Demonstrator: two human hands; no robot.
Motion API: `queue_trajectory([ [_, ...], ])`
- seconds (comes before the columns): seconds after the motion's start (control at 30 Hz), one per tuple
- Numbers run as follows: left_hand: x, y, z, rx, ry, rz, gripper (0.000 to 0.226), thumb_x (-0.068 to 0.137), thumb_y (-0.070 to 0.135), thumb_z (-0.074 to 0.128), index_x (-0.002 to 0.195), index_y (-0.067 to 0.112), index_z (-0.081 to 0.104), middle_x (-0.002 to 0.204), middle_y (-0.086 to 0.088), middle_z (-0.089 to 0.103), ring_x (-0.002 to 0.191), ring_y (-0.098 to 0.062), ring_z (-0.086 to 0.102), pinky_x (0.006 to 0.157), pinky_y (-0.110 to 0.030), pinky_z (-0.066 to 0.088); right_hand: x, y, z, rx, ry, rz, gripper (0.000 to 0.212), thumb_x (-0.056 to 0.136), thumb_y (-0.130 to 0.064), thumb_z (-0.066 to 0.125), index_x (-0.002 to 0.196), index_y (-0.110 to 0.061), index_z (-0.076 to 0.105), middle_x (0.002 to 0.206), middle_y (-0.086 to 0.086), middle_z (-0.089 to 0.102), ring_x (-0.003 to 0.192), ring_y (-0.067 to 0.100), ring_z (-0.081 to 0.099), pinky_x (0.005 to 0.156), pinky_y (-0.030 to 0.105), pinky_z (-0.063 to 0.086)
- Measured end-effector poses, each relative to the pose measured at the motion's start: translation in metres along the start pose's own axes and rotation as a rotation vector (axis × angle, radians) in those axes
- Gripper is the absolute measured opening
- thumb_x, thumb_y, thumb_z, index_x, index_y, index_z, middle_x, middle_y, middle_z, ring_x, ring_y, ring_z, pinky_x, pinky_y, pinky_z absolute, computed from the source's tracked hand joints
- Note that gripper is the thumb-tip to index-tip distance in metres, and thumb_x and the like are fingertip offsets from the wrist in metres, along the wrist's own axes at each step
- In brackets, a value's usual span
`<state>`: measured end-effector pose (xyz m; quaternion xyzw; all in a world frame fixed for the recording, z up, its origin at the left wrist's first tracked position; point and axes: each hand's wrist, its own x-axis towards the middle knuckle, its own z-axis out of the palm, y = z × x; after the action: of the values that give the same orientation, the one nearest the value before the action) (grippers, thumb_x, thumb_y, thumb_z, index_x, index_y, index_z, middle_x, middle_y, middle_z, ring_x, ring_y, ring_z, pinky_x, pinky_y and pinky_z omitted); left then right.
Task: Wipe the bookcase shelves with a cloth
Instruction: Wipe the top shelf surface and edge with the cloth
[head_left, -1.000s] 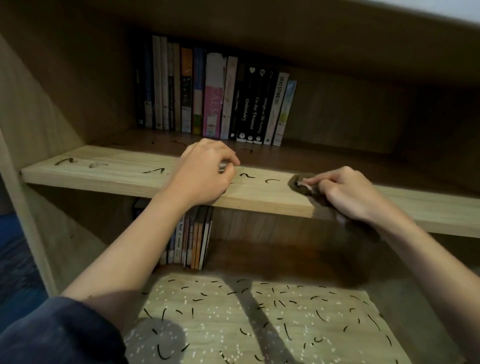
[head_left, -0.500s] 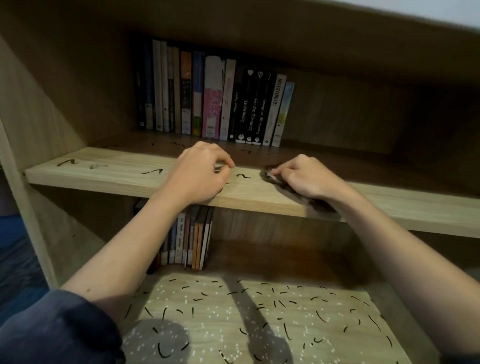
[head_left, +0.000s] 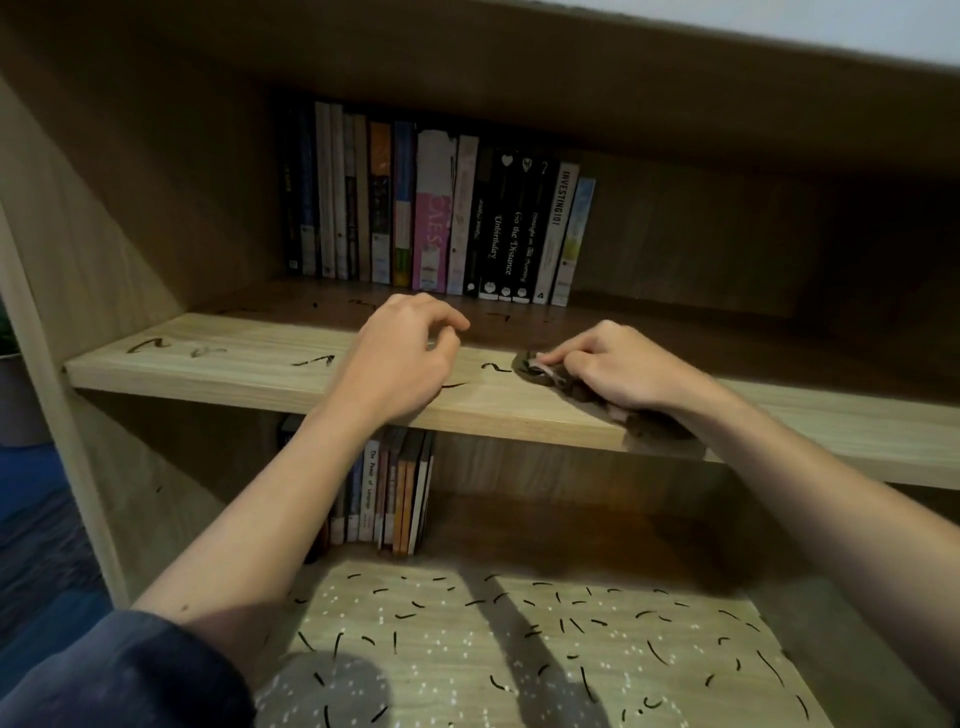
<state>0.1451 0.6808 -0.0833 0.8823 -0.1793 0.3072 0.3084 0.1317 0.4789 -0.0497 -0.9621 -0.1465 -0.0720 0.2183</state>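
Observation:
A light wooden shelf crosses the middle of the bookcase, with dark squiggly marks on its surface. My right hand presses a dark brown cloth flat on the shelf near its front edge, fingers pointing left. A black mark lies just left of the cloth. My left hand rests on the shelf edge, its fingers loosely curled with nothing in them. The lower shelf is strewn with several black marks and white specks.
A row of upright books stands at the back of the middle shelf. A shorter row of books stands on the lower shelf below my left hand. The bookcase side panel rises at the left, beside a blue floor.
My right hand slid the cloth leftward along the shelf from a second ago, then stayed about there. One mark near the cloth is gone. My left hand's fingers have lifted slightly.

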Motion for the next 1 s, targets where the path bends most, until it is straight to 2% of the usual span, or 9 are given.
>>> queue_trajectory([
  [0.17, 0.0, 0.002, 0.001, 0.009, 0.013, -0.022, 0.029, 0.094, 0.013, 0.041, 0.111, 0.019, 0.065, 0.118, 0.004, 0.059, 0.116, -0.009, 0.042, 0.092, -0.019, 0.028, 0.03, -0.023, 0.017, -0.047, -0.044, -0.096, 0.038, 0.096, -0.014, 0.035, 0.12, -0.023, 0.063, 0.091, 0.006, 0.071, 0.059, 0.015, 0.061, 0.047, 0.013, 0.044],
  [0.23, 0.0, 0.002, 0.001, 0.015, -0.003, -0.017, 0.029, 0.094, 0.013, 0.042, 0.109, 0.018, 0.066, 0.118, 0.004, 0.06, 0.116, -0.01, 0.042, 0.09, -0.018, 0.028, 0.017, -0.022, 0.017, -0.045, -0.036, -0.167, 0.038, 0.095, -0.013, 0.036, 0.117, -0.026, 0.064, 0.105, -0.004, 0.067, 0.073, 0.019, 0.065, 0.062, 0.021, 0.051],
  [0.3, 0.0, 0.002, 0.0, 0.015, -0.023, -0.02, 0.03, 0.094, 0.013, 0.041, 0.109, 0.017, 0.067, 0.117, 0.003, 0.061, 0.116, -0.011, 0.042, 0.09, -0.019, 0.028, 0.004, -0.008, 0.008, -0.025, -0.056, -0.171, 0.037, 0.095, -0.012, 0.037, 0.113, -0.026, 0.066, 0.098, -0.011, 0.064, 0.062, 0.011, 0.058, 0.055, 0.023, 0.046],
  [0.37, 0.0, 0.0, 0.0, 0.001, -0.034, -0.028, 0.03, 0.094, 0.013, 0.04, 0.108, 0.018, 0.066, 0.116, 0.003, 0.06, 0.115, -0.011, 0.042, 0.091, -0.02, 0.03, 0.005, 0.006, -0.001, 0.003, -0.044, -0.087, 0.036, 0.096, -0.01, 0.037, 0.111, -0.023, 0.067, 0.075, -0.005, 0.066, 0.045, 0.007, 0.047, 0.042, 0.018, 0.036],
  [0.43, 0.0, -0.001, 0.0, -0.008, -0.043, -0.046, 0.03, 0.094, 0.013, 0.04, 0.108, 0.019, 0.066, 0.116, 0.003, 0.06, 0.114, -0.011, 0.043, 0.091, -0.022, 0.031, 0.019, 0.008, 0.0, -0.038, -0.013, -0.024, 0.036, 0.096, -0.011, 0.037, 0.114, -0.021, 0.066, 0.075, 0.002, 0.069, 0.045, 0.009, 0.05, 0.038, 0.015, 0.035],
  [0.57, 0.0, 0.0, 0.001, 0.015, -0.032, -0.058, 0.029, 0.094, 0.015, 0.041, 0.109, 0.021, 0.065, 0.116, 0.003, 0.06, 0.114, -0.011, 0.044, 0.093, -0.025, 0.034, 0.017, -0.021, 0.02, -0.06, 0.009, -0.159, 0.037, 0.094, -0.012, 0.039, 0.115, -0.025, 0.066, 0.105, 0.005, 0.069, 0.072, 0.023, 0.063, 0.058, 0.024, 0.047],
  [0.73, 0.001, 0.0, 0.001, 0.017, -0.022, -0.048, 0.029, 0.093, 0.015, 0.041, 0.108, 0.021, 0.065, 0.114, 0.004, 0.06, 0.112, -0.01, 0.044, 0.09, -0.024, 0.034, -0.039, -0.007, -0.001, 0.049, -0.029, -0.225, 0.038, 0.094, -0.009, 0.04, 0.103, -0.034, 0.067, 0.074, -0.001, 0.063, 0.072, 0.035, 0.058, 0.063, 0.043, 0.047],
  [0.83, 0.0, 0.0, 0.0, 0.019, -0.046, -0.044, 0.028, 0.093, 0.015, 0.042, 0.107, 0.021, 0.066, 0.116, 0.003, 0.06, 0.113, -0.011, 0.044, 0.092, -0.026, 0.035, -0.022, 0.015, -0.008, 0.01, 0.052, -0.054, 0.036, 0.096, -0.01, 0.039, 0.108, -0.024, 0.069, 0.07, -0.01, 0.064, 0.048, 0.01, 0.052, 0.041, 0.019, 0.038],
  [1.0, -0.003, 0.003, 0.001, 0.053, -0.067, -0.049, 0.026, 0.093, 0.018, 0.044, 0.107, 0.023, 0.065, 0.116, 0.003, 0.06, 0.113, -0.011, 0.046, 0.094, -0.03, 0.037, -0.038, -0.02, 0.022, -0.068, 0.097, -0.232, 0.032, 0.094, -0.014, 0.042, 0.112, -0.022, 0.067, 0.105, -0.01, 0.064, 0.063, -0.005, 0.05, 0.057, 0.009, 0.037],
])
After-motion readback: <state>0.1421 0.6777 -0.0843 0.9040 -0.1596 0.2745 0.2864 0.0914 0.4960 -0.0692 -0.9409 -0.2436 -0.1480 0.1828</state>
